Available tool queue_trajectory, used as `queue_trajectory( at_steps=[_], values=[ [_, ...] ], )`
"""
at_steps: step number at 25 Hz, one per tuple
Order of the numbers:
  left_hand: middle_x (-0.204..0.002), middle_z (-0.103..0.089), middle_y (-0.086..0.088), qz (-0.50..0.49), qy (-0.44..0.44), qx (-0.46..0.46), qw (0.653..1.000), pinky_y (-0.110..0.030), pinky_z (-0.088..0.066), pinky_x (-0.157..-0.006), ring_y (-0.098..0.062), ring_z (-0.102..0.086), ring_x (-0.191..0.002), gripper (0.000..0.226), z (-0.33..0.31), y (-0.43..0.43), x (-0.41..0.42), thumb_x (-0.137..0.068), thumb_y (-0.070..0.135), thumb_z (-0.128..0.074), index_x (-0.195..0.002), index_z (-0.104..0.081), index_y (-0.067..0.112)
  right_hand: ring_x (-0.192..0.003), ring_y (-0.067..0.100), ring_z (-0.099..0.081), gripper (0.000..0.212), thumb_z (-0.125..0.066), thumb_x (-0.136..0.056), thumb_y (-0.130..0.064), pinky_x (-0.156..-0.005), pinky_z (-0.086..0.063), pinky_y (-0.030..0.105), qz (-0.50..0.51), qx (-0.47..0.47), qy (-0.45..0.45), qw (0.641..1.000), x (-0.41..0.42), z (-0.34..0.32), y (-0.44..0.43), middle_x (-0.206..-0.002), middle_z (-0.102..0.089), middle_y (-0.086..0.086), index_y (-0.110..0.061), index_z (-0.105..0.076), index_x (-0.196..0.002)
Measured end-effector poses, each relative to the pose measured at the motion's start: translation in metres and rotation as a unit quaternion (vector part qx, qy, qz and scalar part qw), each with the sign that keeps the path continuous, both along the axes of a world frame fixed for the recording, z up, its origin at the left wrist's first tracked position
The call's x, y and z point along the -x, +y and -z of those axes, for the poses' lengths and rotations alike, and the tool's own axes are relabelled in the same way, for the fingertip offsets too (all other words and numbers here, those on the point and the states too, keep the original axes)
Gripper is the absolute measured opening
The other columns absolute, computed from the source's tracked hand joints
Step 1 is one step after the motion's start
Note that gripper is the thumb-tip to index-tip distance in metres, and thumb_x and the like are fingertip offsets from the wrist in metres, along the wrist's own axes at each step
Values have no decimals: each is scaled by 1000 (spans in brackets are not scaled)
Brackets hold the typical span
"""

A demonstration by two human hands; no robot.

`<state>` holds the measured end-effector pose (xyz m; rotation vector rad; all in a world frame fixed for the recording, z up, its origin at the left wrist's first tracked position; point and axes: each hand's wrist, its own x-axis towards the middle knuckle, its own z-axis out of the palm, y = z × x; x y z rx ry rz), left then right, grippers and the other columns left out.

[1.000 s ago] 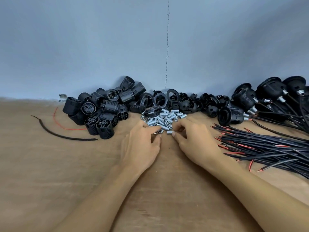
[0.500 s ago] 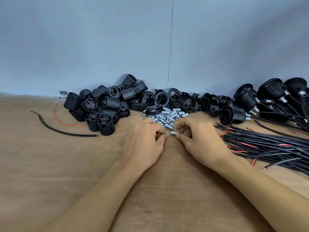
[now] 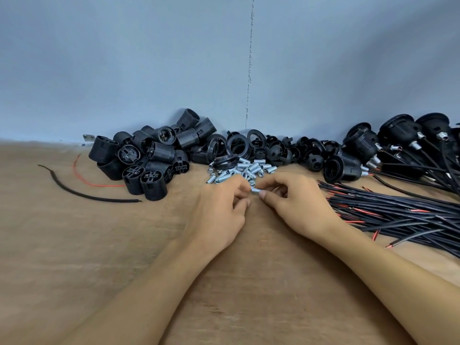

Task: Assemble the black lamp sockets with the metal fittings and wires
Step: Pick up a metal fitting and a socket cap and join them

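Fitting stage: a metal fitting is in hand; sockets and wires wait.
The metal fitting [image 3: 255, 190] sits just before the fittings pile [image 3: 245, 169], pinched by the right hand [image 3: 296, 207], with the left hand [image 3: 221, 210] curled onto its other end. Next it likely needs a part from the black sockets [image 3: 149, 168] or wires [image 3: 398, 210]. Both palms face down, low over the board [image 3: 74, 245].

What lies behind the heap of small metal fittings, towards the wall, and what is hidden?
Black rings and domed caps lie behind the metal fittings, then the blue wall. Its near edge is covered by the left hand and right hand.
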<state>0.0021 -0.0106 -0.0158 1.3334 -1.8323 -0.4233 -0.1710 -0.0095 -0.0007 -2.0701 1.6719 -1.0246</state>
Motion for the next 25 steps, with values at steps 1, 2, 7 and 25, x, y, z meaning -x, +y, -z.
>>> queue_trajectory(
  at_steps=[1,2,7,25],
  values=[
    [-72,-69,14,-3,58,-32,998,-11,-48,-64,4,-64,-65,21,-1,-1,0,-87,10,-76,-82,-66,28,-75,3,-59,12,-71,-90,-21,-70,-47,12,3,-5,-18,1000,1,-1,0,-82,-68,-14,-25,-75,-101],
    [-69,-72,6,0,136,-70,988,-14,-50,-63,0,-65,-60,20,-3,-3,0,-87,6,-75,-81,-68,23,-76,0,-59,11,-71,-90,-22,-70,-45,10,-2,-10,-29,1000,1,-2,0,-82,-67,-14,-25,-75,-100],
    [-80,-76,-15,34,453,-202,868,-25,-61,-68,-28,-78,-78,11,-11,-1,-1,-86,-8,-73,-93,-69,-2,-74,-6,-59,8,-73,-90,-18,-71,-43,5,-44,-9,-89,995,-1,-6,6,-81,-69,-14,-23,-75,-96],
    [-92,-78,-19,112,468,-241,843,-24,-60,-72,-26,-78,-88,16,-9,-3,-9,-88,-10,-67,-100,-72,-2,-71,-4,-59,11,-73,-89,-12,-70,-45,11,-55,11,-138,989,-10,-6,8,-81,-72,-10,-20,-76,-96]
  ],
)
